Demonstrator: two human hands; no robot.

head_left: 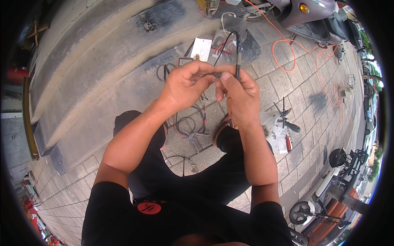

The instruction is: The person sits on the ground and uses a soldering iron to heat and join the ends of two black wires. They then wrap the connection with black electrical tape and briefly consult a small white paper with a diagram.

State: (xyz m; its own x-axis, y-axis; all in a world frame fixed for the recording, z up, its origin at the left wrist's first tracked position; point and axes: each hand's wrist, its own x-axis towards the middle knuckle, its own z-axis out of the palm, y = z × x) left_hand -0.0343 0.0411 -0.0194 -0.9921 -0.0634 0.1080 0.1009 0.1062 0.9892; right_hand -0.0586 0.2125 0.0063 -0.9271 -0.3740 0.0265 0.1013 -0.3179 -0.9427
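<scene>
A black cable (238, 53) arches up above my hands and bends over into a thinner black lead. My right hand (243, 92) is closed round its thick part. Between the thumbs and fingertips of both hands is a small dark end piece (217, 75), too small to make out in detail. My left hand (184, 86) pinches it from the left side, fingers curled. Below the hands, pliers (195, 137) lie on the paving among thin red and black test leads (204, 117). Scissors with black handles (165, 71) rest on the step beyond my left hand.
A white card (201, 49) and a clear bag with red wires (225, 48) lie ahead. At right are a red-handled screwdriver (288, 143) and other tools on white plastic. An orange cord (274, 51) snakes over the paving near a parked scooter (305, 16). Stone steps (90, 78) rise at left.
</scene>
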